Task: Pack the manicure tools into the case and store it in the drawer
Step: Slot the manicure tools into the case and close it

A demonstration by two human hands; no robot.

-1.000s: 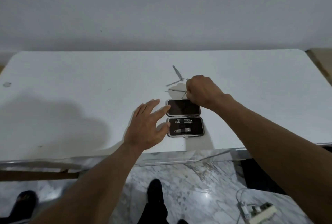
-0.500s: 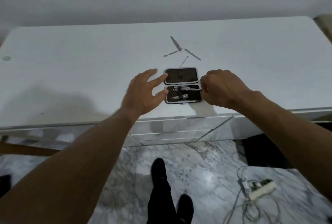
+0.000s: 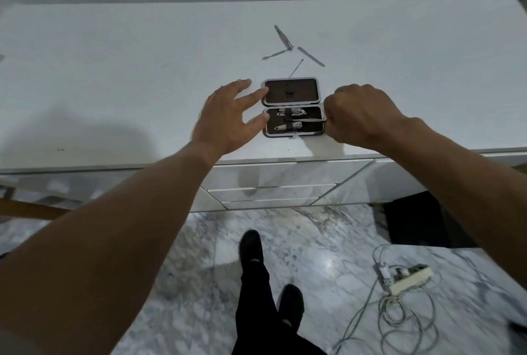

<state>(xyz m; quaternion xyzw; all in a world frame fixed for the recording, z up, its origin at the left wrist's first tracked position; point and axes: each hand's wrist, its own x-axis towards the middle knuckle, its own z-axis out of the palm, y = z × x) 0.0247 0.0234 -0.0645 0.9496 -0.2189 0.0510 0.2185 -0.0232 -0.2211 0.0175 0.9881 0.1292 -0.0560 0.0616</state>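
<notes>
Case (image 3: 305,89) lies open and flat on the desk (image 3: 142,69), close to the front edge, lid half away from the person and tray half toward them. Left hand (image 3: 228,115) at 9 o'clock of the case, fingers spread, two fingertips touching its left rim. Right hand (image 3: 359,115) at 3 o'clock, fingers curled, pinching the right end of a slender tool (image 3: 309,119) that lies across the tray between two nail clippers (image 3: 296,111). Whether its tip has passed under the elastic strap (image 3: 288,119) cannot be told. Four loose tools (image 3: 310,56) wait at 12 o'clock of the case, apart from it.

Risks, as judged: the tool is thin, polished steel, so it may slide in the pinch or snag and lift the strap rather than slip beneath it. The case is light with a smooth metal rim on a glossy white top, so a sideways push from 3 o'clock could skate it toward 9 o'clock unless the left fingertips brace it. Given how near it sits to the front edge, a nudge toward 6 o'clock could tip it off onto the marble floor. The lining looks dark and matte, likely grippy. The thinnest loose piece – needle-like – will be awkward to lift off a flat hard surface. Drawer fronts (image 3: 271,192) at 6 o'clock are mirrored, with no handle visible.
</notes>
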